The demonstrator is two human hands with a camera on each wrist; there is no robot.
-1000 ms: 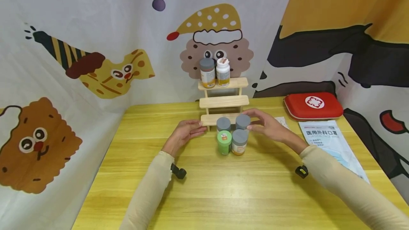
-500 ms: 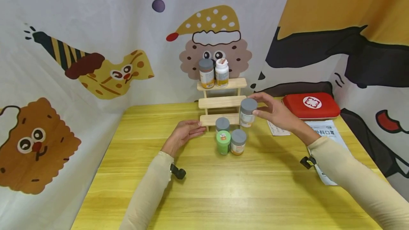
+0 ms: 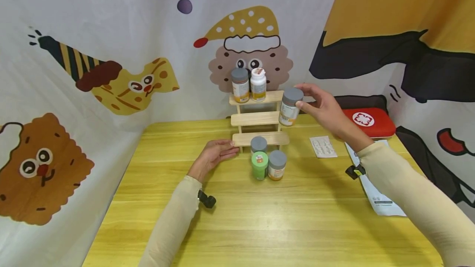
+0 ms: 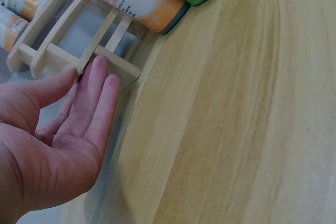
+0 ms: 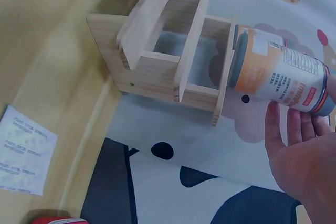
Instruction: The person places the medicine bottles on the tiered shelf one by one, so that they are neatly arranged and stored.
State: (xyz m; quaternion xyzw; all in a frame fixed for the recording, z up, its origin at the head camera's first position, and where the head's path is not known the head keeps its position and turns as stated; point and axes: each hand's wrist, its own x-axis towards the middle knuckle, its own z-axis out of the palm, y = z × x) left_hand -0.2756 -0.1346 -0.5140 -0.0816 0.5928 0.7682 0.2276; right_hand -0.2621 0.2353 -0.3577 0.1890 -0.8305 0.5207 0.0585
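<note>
My right hand (image 3: 326,108) holds a grey-lidded supplement bottle (image 3: 289,112) by its lid end, raised at the right end of the top tier of a small three-tier wooden stand (image 3: 256,118). In the right wrist view the bottle's base (image 5: 238,61) overlaps the top shelf's edge. My left hand (image 3: 213,155) pinches the left end of the lowest tier between thumb and fingers (image 4: 97,77). On the top tier, another grey-lidded bottle (image 3: 240,89) and a white bottle (image 3: 258,87) stand side by side. Before the stand are a green bottle (image 3: 259,167) and two grey-lidded bottles (image 3: 277,167).
A printed paper slip (image 3: 323,146) lies right of the stand. Farther right are a red first-aid case (image 3: 375,122) and a face mask packet (image 3: 382,199), partly under my right forearm. A patterned cloth (image 3: 167,19) hangs behind the table (image 3: 237,226).
My right hand has lifted the grey-lidded bottle from the group on the table up to the top tier's right end. My left hand has stayed at the stand.
</note>
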